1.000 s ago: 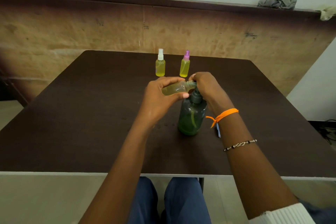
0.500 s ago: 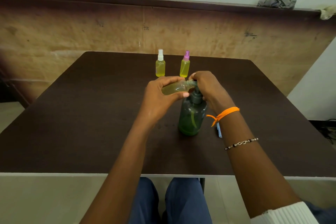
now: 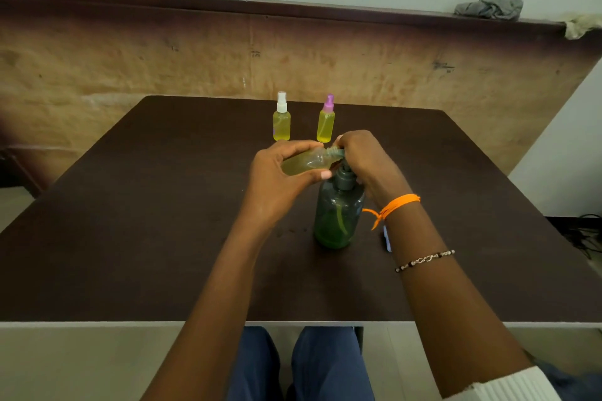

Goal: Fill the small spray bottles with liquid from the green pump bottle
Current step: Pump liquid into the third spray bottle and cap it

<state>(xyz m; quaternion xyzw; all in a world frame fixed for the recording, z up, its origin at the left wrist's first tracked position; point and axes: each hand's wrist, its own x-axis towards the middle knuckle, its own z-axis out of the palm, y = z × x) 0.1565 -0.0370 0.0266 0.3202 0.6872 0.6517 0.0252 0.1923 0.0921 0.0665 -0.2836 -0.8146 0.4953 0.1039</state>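
I see the left hand (image 3: 277, 179) curled round an uncapped spray bottle (image 3: 304, 163) held sideways, its neck at the pump head of the green bottle (image 3: 338, 215) mid-worktop (image 3: 146, 221), the right hand (image 3: 365, 156) curled over that pump, and two capped bottles (image 3: 281, 122) standing behind.

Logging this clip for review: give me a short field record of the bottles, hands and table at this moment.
left hand: grips uncapped small bottle, tilted near horizontal, neck at pump spout
right hand: on the pump head of green pump bottle
uncapped small bottle fill: holds yellow-green liquid
capped bottles: white-cap bottle and purple-cap bottle, upright, filled, side by side at far edge
surface: dark table
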